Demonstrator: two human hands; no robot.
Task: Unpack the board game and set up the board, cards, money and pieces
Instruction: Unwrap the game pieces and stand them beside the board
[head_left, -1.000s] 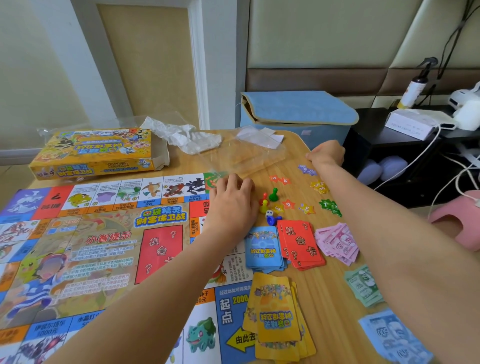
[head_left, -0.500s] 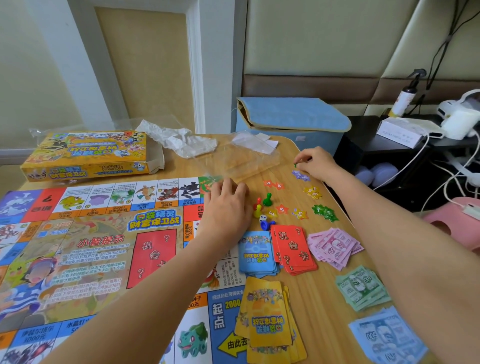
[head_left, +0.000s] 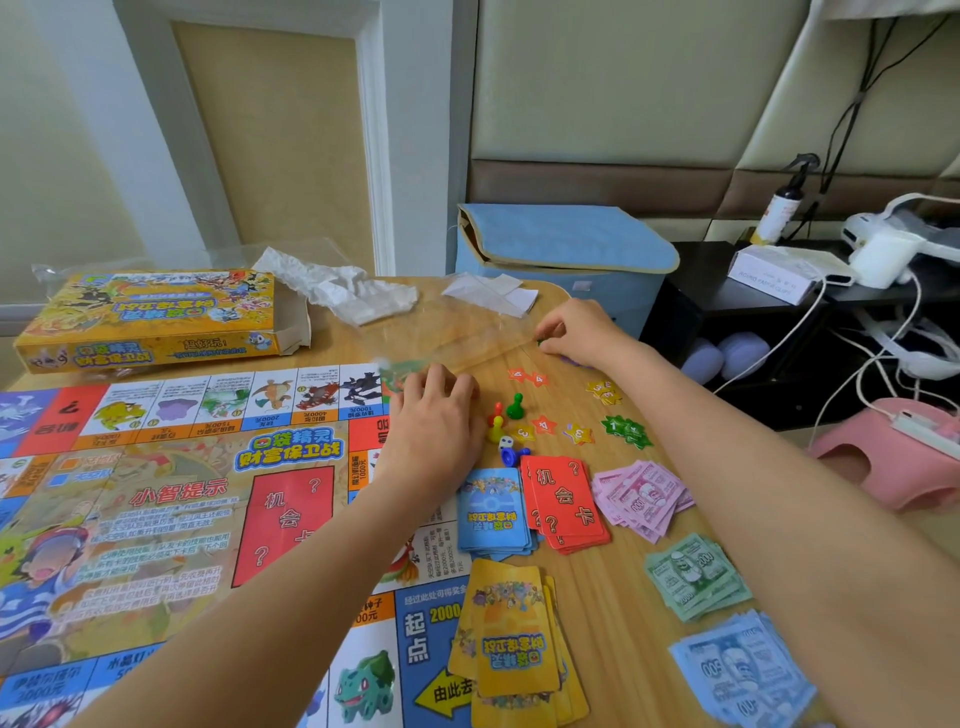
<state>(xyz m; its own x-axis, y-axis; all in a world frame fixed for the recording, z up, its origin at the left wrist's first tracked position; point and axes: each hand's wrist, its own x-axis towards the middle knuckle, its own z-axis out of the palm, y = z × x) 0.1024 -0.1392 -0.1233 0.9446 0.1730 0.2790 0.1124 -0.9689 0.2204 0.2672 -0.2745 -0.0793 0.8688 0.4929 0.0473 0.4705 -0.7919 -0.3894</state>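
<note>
The game board (head_left: 182, 519) lies unfolded on the table's left. My left hand (head_left: 434, 421) rests palm down on its right edge, fingers relaxed. Just right of it stand green (head_left: 515, 406), red (head_left: 496, 413) and yellow (head_left: 497, 428) pawns, with a die (head_left: 505, 442) and a fallen blue pawn (head_left: 511, 456). Blue cards (head_left: 493, 512), red cards (head_left: 563, 501) and yellow cards (head_left: 514, 634) sit in piles. Pink money (head_left: 641, 493), green money (head_left: 696, 574) and blue money (head_left: 743, 670) lie at the right. My right hand (head_left: 576, 332) pinches a small green piece at the table's far edge.
Star tokens (head_left: 543, 425) and green tokens (head_left: 626, 430) are scattered near the pawns. The yellow game box (head_left: 145, 322), crumpled paper (head_left: 343, 291) and clear plastic wrap (head_left: 467, 327) lie at the back. A blue storage box (head_left: 561, 254) and a pink stool (head_left: 883, 457) stand beyond the table.
My right hand has shifted a little left along the far edge and now pinches a small green piece. My left hand has stayed on the board's edge.
</note>
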